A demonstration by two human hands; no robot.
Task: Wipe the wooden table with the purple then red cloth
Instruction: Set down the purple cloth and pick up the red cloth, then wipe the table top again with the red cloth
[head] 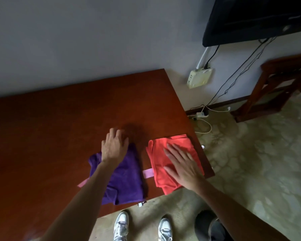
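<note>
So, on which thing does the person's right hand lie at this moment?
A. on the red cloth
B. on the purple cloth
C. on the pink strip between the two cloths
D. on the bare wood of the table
A: the right hand lies flat with straight fingers on the red cloth near the table's right edge, while the left hand is at the far end of the purple cloth.
</note>
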